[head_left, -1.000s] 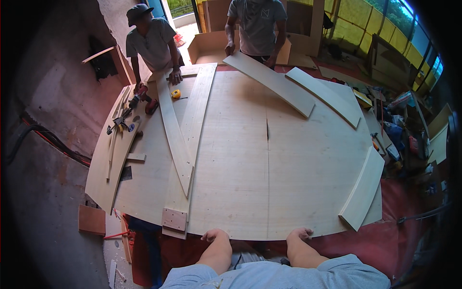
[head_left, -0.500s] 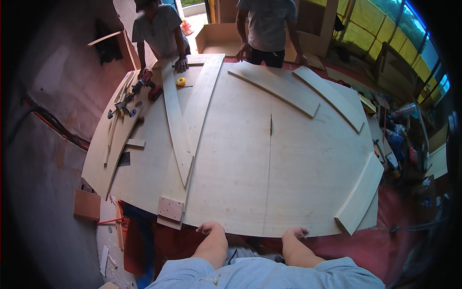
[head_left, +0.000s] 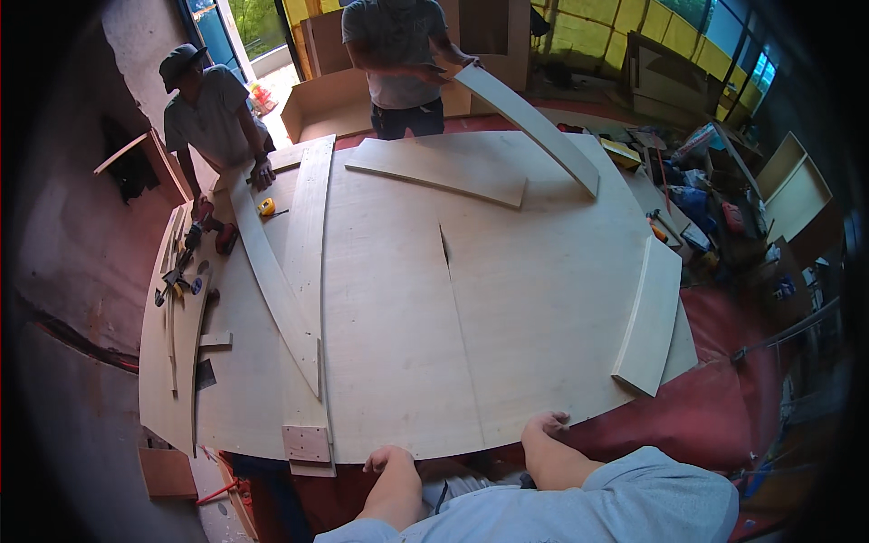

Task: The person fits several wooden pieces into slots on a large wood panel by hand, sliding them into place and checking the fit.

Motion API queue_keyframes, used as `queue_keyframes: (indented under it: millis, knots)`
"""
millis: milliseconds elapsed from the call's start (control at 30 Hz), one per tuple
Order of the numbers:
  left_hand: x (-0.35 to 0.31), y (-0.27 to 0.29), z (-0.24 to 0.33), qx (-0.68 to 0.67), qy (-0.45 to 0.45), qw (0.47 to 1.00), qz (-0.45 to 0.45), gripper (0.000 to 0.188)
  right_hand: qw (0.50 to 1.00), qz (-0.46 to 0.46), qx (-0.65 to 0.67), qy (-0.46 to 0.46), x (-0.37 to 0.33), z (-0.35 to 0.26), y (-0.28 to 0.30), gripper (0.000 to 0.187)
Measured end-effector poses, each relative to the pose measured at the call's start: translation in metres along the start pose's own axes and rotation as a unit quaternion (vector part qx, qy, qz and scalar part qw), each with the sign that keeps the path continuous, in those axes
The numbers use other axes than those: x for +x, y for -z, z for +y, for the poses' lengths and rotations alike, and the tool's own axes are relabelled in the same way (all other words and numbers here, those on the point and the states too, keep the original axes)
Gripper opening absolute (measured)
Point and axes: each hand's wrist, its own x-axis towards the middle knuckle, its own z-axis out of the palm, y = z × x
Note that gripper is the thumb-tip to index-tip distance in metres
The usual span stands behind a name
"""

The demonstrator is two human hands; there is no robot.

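Observation:
A broad pale plywood panel (head_left: 389,380) with a lengthwise seam and a dark slit lies in front of me. At its near edge, my left hand (head_left: 391,457) rests with fingers curled over the rim, right of a small screwed block (head_left: 307,443). My right hand (head_left: 545,423) is farther right on the same edge, its fingers bent and partly hidden. Beyond my right hand lies a short board (head_left: 649,317). Across the panel, a co-worker's hands hold the upper end of a long board (head_left: 534,131), tilted up with its lower end on the panel.
Another co-worker leans at the far left, near a red cordless drill (head_left: 217,228), a yellow tape measure (head_left: 266,207) and a clamp (head_left: 176,285). Two long boards (head_left: 272,281) meet at an angle there. A loose board (head_left: 439,172) lies at the back. Tools and scraps clutter the right.
The view has swung to the right. The far co-worker has lifted one end of the far right board off the panel. My hands stay at the near edge.

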Motion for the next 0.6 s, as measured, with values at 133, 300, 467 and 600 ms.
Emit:
queue_keyframes:
  millis: [133,300,467,600]
  knots:
    - [0.004,0.003,-0.002,0.041,0.031,0.998,-0.035,0.066,0.998,-0.039,-0.001,-0.048,-0.015,-0.016,0.024,0.062]
    - [-0.022,0.004,-0.023,0.324,-0.122,0.937,-0.04,0.061,0.997,-0.047,0.016,-0.053,-0.01,-0.01,0.023,0.063]
    - [0.001,-0.007,-0.005,-0.025,0.079,0.996,0.014,0.049,0.998,-0.047,0.003,-0.038,-0.011,-0.005,0.016,0.064]
    - [0.008,-0.008,0.003,-0.072,0.064,0.995,0.013,0.044,0.998,-0.05,-0.02,-0.036,-0.007,-0.005,0.016,0.064]
